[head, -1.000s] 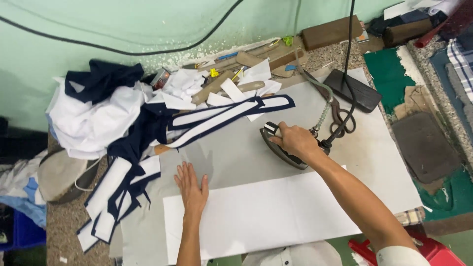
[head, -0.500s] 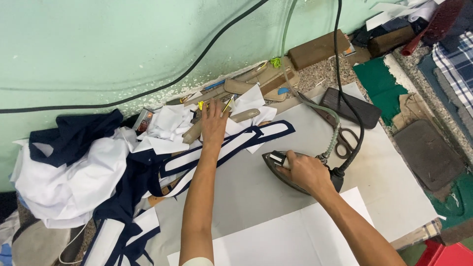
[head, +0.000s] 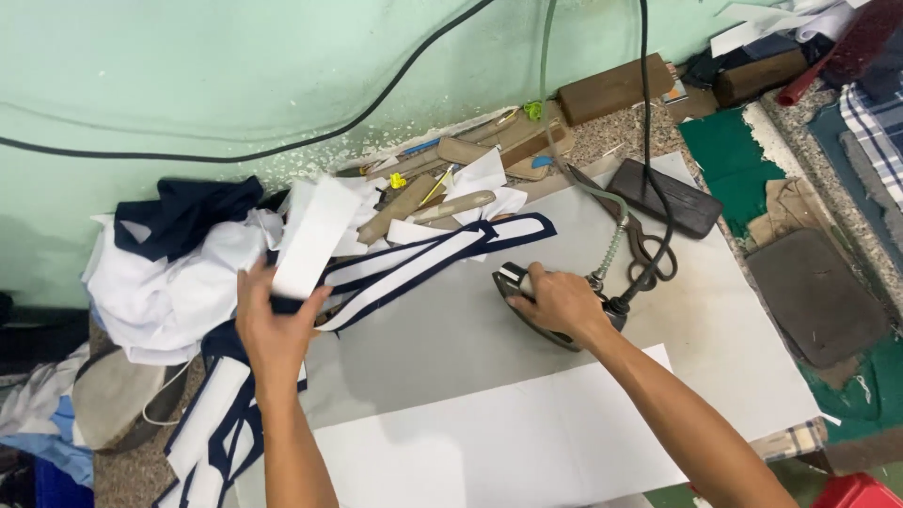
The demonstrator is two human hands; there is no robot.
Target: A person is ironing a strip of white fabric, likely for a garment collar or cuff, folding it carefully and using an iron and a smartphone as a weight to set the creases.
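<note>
On the grey pressing table [head: 451, 339], the left hand [head: 273, 325] pinches a white strip [head: 310, 235]; the right hand [head: 560, 303] grips the iron [head: 527, 292].

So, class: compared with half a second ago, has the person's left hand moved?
Yes. The left hand has pulled back from the clutter by the green wall toward the person, now holding a white fabric strip.

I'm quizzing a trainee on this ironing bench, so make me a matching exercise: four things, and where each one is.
Things:
1 white strip
2 iron
3 scissors
4 white sheet

Places:
A under the right hand
B beside the black block
C near edge of the board
D in the left hand

Pairs: 1-D, 2-A, 3-B, 4-C
</note>
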